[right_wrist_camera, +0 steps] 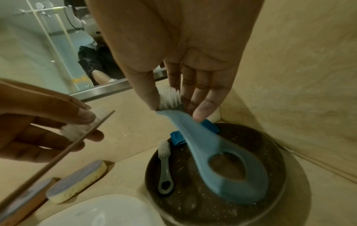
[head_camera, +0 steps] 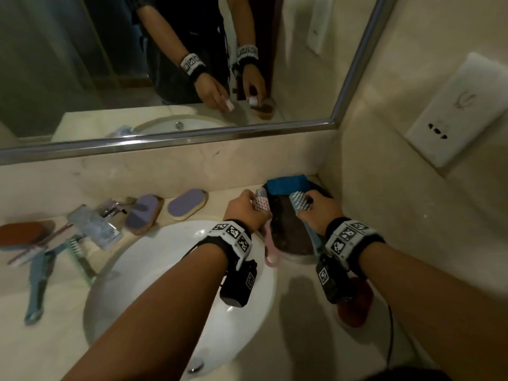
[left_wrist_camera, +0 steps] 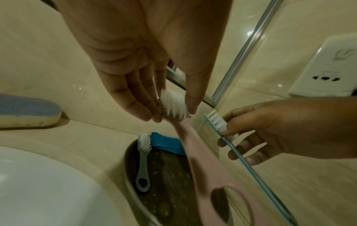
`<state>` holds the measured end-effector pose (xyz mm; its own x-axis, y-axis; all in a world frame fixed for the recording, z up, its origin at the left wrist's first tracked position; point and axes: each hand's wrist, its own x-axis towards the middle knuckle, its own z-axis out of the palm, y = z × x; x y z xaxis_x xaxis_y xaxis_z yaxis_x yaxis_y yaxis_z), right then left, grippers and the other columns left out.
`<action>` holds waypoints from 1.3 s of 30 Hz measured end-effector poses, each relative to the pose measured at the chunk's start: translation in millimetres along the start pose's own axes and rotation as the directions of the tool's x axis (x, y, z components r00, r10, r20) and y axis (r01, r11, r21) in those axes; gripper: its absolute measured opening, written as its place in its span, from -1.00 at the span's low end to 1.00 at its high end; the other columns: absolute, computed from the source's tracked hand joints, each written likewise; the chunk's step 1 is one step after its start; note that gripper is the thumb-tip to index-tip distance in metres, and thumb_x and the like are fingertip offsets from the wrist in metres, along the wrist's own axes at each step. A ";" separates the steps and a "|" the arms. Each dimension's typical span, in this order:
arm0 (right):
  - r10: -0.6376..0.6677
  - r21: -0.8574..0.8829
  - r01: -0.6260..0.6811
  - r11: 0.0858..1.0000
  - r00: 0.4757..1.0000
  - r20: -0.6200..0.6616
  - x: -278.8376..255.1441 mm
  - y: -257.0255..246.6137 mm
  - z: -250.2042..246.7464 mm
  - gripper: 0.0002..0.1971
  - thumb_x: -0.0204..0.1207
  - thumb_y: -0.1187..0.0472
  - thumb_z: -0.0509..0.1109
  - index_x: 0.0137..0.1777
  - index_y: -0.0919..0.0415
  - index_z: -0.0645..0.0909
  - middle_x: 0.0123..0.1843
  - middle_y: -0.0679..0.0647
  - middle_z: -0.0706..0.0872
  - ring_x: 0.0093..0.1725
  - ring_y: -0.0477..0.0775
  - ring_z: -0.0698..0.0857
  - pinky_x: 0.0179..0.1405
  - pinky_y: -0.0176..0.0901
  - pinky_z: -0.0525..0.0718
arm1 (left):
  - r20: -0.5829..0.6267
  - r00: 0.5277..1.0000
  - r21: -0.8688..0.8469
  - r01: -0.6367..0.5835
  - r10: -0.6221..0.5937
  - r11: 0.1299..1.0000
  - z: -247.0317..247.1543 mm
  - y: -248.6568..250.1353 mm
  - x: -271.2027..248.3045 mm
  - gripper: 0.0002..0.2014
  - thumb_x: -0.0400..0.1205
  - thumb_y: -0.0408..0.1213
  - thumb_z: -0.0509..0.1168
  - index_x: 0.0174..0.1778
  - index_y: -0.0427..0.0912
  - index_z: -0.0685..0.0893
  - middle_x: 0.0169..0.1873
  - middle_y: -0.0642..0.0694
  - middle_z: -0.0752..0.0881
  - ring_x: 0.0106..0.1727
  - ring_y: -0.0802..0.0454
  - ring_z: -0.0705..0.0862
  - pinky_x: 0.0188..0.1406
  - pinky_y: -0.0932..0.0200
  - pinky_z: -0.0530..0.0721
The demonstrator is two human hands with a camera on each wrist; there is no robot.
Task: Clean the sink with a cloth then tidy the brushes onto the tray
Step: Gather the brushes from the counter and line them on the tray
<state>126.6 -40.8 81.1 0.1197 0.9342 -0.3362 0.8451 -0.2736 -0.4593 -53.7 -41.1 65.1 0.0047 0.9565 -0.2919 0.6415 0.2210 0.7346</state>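
I am pinching the pink brush [left_wrist_camera: 195, 146] by its bristled head in my left hand [head_camera: 243, 209] and the blue brush [right_wrist_camera: 214, 151] in my right hand [head_camera: 316, 213], over the dark tray [right_wrist_camera: 270, 152] holding a small grey brush [right_wrist_camera: 165, 165] and folded blue cloth [head_camera: 286, 184]; no readable writing.

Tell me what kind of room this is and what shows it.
Most likely a bathroom: a white oval basin is sunk into a beige stone counter, a metal-framed wall mirror runs behind it, and scrub brushes and purple-topped sponges lie around the basin.
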 end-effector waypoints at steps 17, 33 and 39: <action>0.032 0.120 -0.047 0.992 0.992 0.125 130.5 19.9 16.6 -0.57 0.49 0.20 0.42 0.33 0.16 0.42 0.20 0.22 0.69 0.13 0.22 0.68 0.06 -0.11 0.61 | -0.051 0.993 0.038 0.106 -0.104 0.994 58.2 18.2 120.4 -0.53 0.44 -0.14 0.44 0.22 -0.20 0.51 0.15 -0.22 0.67 0.16 -0.15 0.65 0.06 0.12 0.62; 0.058 0.132 -0.072 0.989 0.992 0.109 191.4 16.7 71.0 -0.65 0.47 0.08 0.35 0.17 0.29 0.57 0.08 0.26 0.70 0.03 0.28 0.69 -0.12 -0.16 0.50 | 0.087 0.984 0.103 0.145 -0.154 0.984 77.2 -1.0 177.9 -0.24 0.51 -0.16 0.38 0.57 -0.26 0.18 0.44 -0.22 0.31 0.42 -0.18 0.44 0.42 0.01 0.47; 0.038 0.182 -0.059 0.982 0.992 0.118 185.4 19.0 70.2 -0.58 0.51 0.17 0.38 0.32 0.29 0.45 0.23 0.29 0.64 0.20 0.30 0.63 0.21 0.02 0.59 | 0.073 0.991 0.201 0.099 -0.115 0.975 80.0 -7.6 170.2 -0.41 0.47 -0.10 0.43 0.40 -0.15 0.43 0.30 -0.17 0.35 0.28 -0.19 0.49 0.33 -0.04 0.55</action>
<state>128.3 111.1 -47.7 0.0899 0.8895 -0.4479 0.7278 -0.3657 -0.5802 3.6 104.8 -39.2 -0.0131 0.9080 -0.4188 0.7798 0.2715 0.5642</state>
